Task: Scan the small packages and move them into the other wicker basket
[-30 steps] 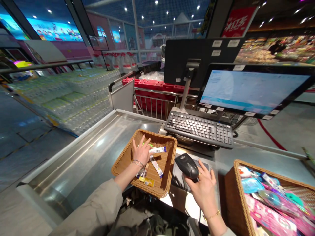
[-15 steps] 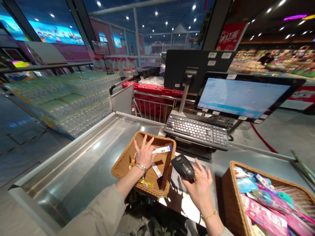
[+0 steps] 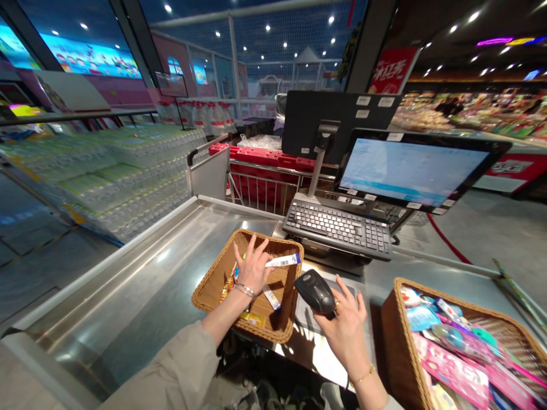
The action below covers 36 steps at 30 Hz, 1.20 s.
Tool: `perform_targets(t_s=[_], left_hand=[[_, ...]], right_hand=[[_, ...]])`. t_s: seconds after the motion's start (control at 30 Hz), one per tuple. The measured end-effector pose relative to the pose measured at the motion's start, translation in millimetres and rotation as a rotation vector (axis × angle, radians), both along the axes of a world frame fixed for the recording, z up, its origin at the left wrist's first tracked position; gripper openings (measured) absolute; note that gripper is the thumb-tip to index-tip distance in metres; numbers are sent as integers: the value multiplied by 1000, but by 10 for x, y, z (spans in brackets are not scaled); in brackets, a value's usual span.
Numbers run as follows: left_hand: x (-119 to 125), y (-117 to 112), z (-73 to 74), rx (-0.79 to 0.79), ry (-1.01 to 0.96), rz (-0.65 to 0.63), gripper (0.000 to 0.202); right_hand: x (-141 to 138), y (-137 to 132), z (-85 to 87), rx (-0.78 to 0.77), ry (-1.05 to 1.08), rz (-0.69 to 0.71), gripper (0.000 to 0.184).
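Note:
Over a wicker basket (image 3: 204,286), my left hand (image 3: 252,269) pinches a slim white stick packet (image 3: 285,260) with a barcode and a blue end. The packet points right, towards the scanner. Inside the basket lie another stick packet (image 3: 272,297), a yellow packet (image 3: 253,318) and an orange wrapped item (image 3: 227,289); my hand and forearm partly cover the contents. A black barcode scanner (image 3: 315,291) is held by my right hand (image 3: 344,319), its head facing the packet from the right side of the basket.
Behind the basket stand a black keyboard (image 3: 337,226) and a lit monitor (image 3: 410,171). A second wicker basket (image 3: 397,336) of colourful packaged goods sits at right on the metal counter (image 3: 141,285). Past the counter are a metal cart (image 3: 265,182) and stacked bottles (image 3: 111,176).
The view has shifted slightly, moving the monitor and right basket a little left in the picture. Both hands keep their hold on the stick packet and the scanner, almost unmoved.

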<state>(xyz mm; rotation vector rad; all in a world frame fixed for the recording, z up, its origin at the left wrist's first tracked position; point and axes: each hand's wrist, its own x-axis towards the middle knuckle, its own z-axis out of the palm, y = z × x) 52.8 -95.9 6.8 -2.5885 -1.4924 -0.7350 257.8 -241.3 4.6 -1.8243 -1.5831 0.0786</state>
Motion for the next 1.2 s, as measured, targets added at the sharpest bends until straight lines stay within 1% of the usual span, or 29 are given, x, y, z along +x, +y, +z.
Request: perform_targets(t_s=[0.1, 0.33, 0.47, 0.63, 0.8, 1.0, 1.2], left_hand=[[8, -8, 11, -1, -2, -3, 9], [24, -40, 37, 77, -53, -1, 11], [19, -38, 35, 76, -53, -9, 11], [27, -25, 26, 77, -48, -9, 12], [57, -28, 47, 74, -50, -12, 10], [145, -18, 104, 77, -58, -37, 9], [323, 7, 148, 76, -61, -86, 9]], right_hand=[[5, -10, 8, -9, -1, 7, 9], [7, -38, 31, -11, -20, 16, 10], [3, -38, 36, -2, -25, 22, 10], [12, -36, 3, 25, -28, 25, 9], [35, -47, -10, 33, -42, 12, 9], [108, -80, 7, 16, -39, -46, 10], [250, -147, -22, 10, -46, -112, 14]])
